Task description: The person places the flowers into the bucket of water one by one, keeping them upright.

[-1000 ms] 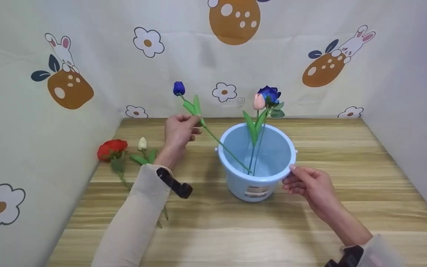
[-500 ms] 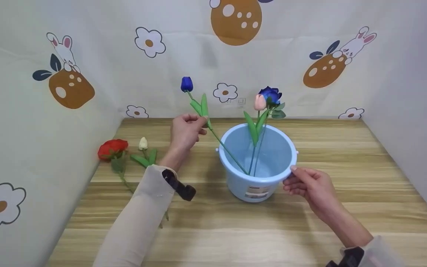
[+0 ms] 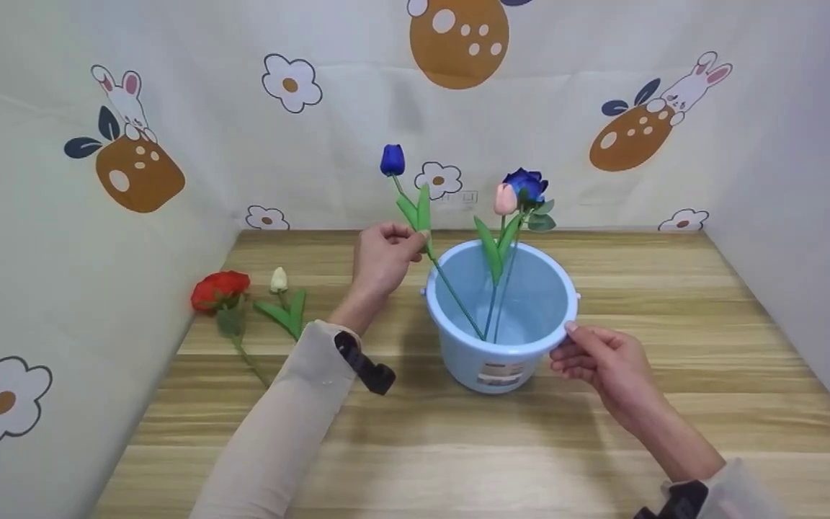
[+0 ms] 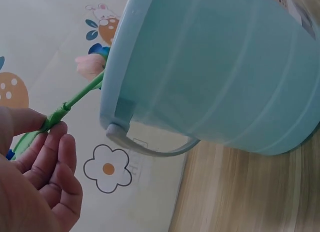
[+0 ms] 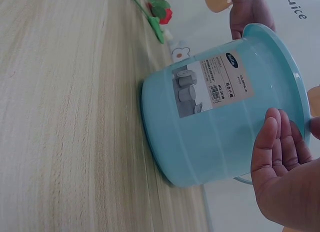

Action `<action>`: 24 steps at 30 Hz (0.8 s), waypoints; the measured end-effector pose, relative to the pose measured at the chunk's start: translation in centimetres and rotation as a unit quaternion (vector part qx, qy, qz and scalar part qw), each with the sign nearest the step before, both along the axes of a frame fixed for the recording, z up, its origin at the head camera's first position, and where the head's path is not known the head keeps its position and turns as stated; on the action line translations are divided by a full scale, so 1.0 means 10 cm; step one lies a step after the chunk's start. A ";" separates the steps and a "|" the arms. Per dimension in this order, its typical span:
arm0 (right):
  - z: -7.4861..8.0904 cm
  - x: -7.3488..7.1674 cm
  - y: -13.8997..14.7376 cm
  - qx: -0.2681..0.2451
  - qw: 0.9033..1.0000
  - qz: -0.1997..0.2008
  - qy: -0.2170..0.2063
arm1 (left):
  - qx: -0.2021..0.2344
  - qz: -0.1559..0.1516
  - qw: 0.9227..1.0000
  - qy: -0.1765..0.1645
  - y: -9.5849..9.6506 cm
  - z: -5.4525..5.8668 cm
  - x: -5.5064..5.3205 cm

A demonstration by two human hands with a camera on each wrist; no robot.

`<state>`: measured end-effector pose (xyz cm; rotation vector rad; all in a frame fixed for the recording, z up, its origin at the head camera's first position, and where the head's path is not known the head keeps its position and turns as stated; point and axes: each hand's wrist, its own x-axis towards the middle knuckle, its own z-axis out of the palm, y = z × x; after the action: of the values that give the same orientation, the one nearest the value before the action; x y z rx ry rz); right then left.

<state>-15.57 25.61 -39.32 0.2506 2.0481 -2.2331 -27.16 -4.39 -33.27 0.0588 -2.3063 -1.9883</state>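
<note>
My left hand (image 3: 387,263) pinches a blue tulip (image 3: 393,160) by its stem, just at the base of the green leaves. The tulip leans left, its lower stem reaching down inside a light blue bucket (image 3: 499,349). A pink tulip (image 3: 505,199) and a blue rose (image 3: 525,186) stand in the same bucket, toward its back. At the bucket's front right, my right hand (image 3: 606,364) grips the rim between thumb and fingers. The right wrist view shows those fingers against the outer wall, near a printed label (image 5: 212,84).
On the wooden table (image 3: 674,346) to the left lie a red flower (image 3: 220,292) and a white tulip (image 3: 279,280), their stems partly hidden by my left sleeve. Patterned cloth walls enclose the back and sides. A bucket handle (image 4: 155,151) hangs at the bucket's side.
My left hand has moved right toward the bucket, bringing the blue tulip more upright and nearer the other flowers. The right hand stays at the rim.
</note>
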 end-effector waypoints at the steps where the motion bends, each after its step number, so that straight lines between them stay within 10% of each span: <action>1: 0.00 0.00 0.00 0.000 1.000 0.001 0.000 | -0.003 -0.002 1.000 0.000 0.01 0.00 0.00; 24: -0.02 0.00 -0.01 -0.007 1.000 -0.002 0.012 | -0.040 -0.017 0.999 -0.013 0.14 -0.02 0.02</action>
<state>-15.53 25.54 -39.51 0.2281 2.0457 -2.2630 -26.97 -3.00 -33.48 0.0402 -2.4157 -1.9199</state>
